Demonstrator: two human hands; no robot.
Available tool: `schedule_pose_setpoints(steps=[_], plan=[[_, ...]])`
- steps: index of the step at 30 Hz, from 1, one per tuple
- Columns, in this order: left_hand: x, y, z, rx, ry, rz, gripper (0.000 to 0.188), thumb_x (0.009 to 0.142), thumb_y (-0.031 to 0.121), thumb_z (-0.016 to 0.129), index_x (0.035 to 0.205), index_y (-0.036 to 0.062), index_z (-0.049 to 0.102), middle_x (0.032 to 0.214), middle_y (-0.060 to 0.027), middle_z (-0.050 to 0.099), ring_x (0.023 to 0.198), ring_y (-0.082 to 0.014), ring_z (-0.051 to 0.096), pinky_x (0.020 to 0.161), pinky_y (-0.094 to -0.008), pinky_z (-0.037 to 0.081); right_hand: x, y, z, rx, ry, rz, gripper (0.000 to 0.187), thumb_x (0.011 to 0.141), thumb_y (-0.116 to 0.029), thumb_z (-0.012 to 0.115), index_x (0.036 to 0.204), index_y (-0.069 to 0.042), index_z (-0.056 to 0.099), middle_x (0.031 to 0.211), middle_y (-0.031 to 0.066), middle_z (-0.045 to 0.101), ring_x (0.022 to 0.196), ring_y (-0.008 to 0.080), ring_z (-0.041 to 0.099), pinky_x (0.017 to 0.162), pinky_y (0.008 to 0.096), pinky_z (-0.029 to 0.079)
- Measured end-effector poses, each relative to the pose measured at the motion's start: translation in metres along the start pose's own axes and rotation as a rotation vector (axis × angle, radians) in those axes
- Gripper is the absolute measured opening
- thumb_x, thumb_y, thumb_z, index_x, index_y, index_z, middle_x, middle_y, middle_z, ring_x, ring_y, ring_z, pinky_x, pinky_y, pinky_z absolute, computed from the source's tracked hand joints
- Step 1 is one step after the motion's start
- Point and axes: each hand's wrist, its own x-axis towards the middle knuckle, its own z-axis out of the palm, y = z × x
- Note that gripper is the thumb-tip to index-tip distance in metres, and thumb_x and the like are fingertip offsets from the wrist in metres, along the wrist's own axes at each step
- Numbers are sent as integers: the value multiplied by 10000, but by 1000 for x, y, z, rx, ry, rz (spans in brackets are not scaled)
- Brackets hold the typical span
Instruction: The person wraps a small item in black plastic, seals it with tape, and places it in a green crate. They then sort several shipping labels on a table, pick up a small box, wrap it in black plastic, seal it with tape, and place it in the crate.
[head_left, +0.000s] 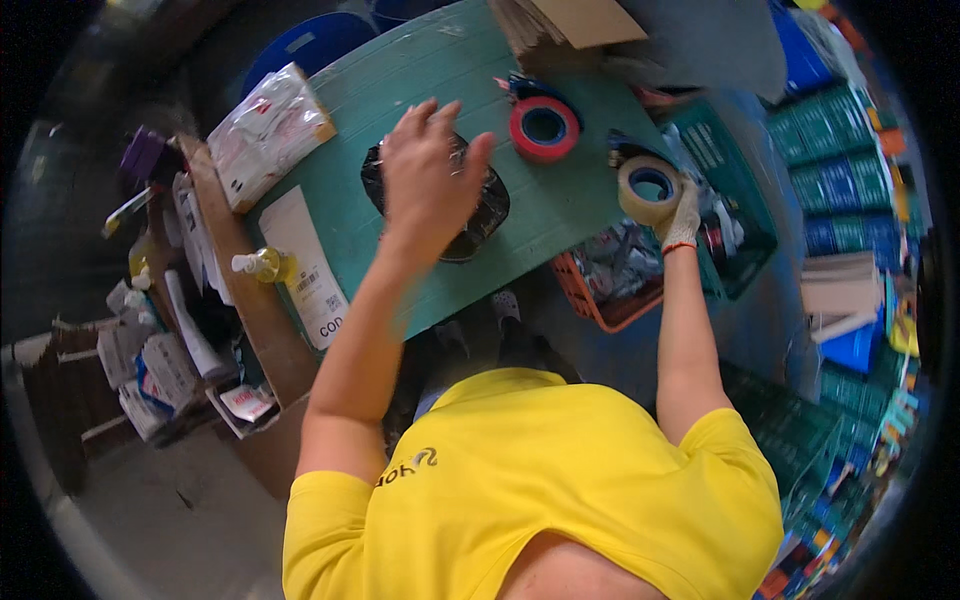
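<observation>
My bare left hand [432, 185] is over a black plastic-wrapped package [488, 215] on the green table [350, 110]. Its fingers are stretched and apart, and it covers much of the package; whether the palm touches the wrap I cannot tell. In a pale knit glove, my right hand [684, 220] grips a tape dispenser [642, 206] with a wide tan roll, held up near the table's right edge. A second tape dispenser [541, 152], loaded with a red roll, lies on the table between my hands, toward the far side.
Flattened cardboard [585, 22] lies at the far edge. On the left are a plastic-wrapped pack [265, 130], a white label sheet [300, 240] and a bottle of yellow liquid [268, 265]. An orange basket [607, 310] and a green crate [765, 240] stand right of the table.
</observation>
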Motion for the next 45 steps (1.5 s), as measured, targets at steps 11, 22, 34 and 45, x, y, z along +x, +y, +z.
schedule_pose_setpoints(steps=[11, 22, 34, 45], plan=[[-109, -34, -50, 217, -3, -376, 845, 784, 239, 649, 1446, 31, 166, 1489, -261, 123, 1372, -415, 163, 1115, -479, 134, -44, 86, 133, -916, -887, -813, 250, 900, -237, 520, 1057, -65, 613, 977, 133, 630, 899, 272, 600, 822, 367, 459], [-146, -115, -48, -743, 187, -751, 768, 793, 177, 624, 1438, 33, 233, 1381, -169, 356, 1271, -244, 355, 1068, -330, 255, -109, 108, 207, 62, -948, 737, 524, 961, -364, 431, 1392, -78, 353, 1293, 87, 505, 1138, 191, 525, 995, 349, 410], [-141, -163, 49, -728, 63, -622, 732, 834, 199, 635, 1442, 84, 245, 1422, -185, 345, 1323, -305, 315, 1068, -387, 275, -76, 51, 214, -1180, -697, -87, 726, 776, -371, 637, 1365, -36, 374, 1318, 227, 471, 1212, 330, 464, 1025, 361, 336], [-287, -202, -63, -66, 112, -823, 333, 841, -25, 489, 1171, -22, 535, 1302, -204, 443, 1185, -379, 454, 962, -408, 418, -279, 209, 414, -918, -1353, -544, 742, 711, -370, 733, 1335, -101, 435, 1315, 160, 489, 1234, 287, 453, 1026, 344, 366]])
